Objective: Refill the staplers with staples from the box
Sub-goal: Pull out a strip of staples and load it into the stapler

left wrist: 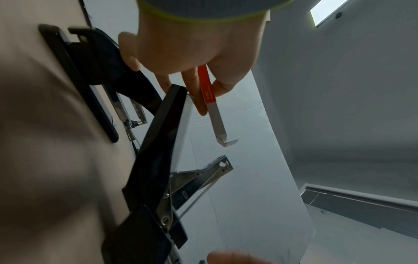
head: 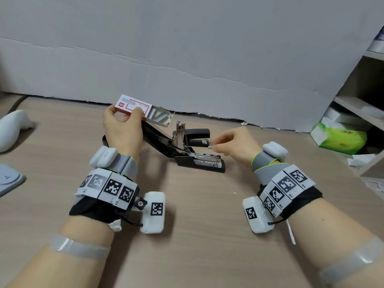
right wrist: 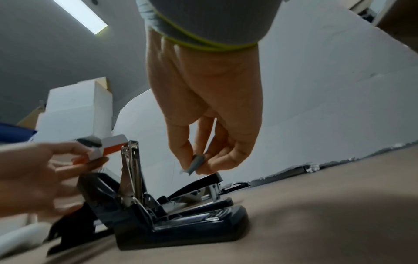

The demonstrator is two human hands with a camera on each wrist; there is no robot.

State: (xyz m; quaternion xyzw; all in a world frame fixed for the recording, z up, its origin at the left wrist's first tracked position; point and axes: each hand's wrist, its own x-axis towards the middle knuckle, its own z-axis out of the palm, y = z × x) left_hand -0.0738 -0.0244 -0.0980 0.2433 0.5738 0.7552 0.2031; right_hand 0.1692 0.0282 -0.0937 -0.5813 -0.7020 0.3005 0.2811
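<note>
A large black stapler (head: 199, 161) lies on the table with its lid swung back and its metal magazine (head: 204, 156) exposed; it also shows in the right wrist view (right wrist: 181, 219). A second, smaller black stapler (head: 198, 135) lies shut just behind it. My left hand (head: 122, 125) holds the red and white staple box (head: 133, 107) above the open lid, its inner tray (head: 161, 117) slid out to the right. My right hand (head: 230, 146) pinches a short strip of staples (head: 211, 147) over the magazine, seen as a grey strip of staples (right wrist: 195, 163) between thumb and fingers.
A grey cardboard sheet (head: 187, 59) stands along the back of the wooden table (head: 197, 225). A green tissue pack (head: 340, 138) and shelves sit at the right. A white object (head: 12, 127) and a grey pad (head: 10, 179) lie at the left edge.
</note>
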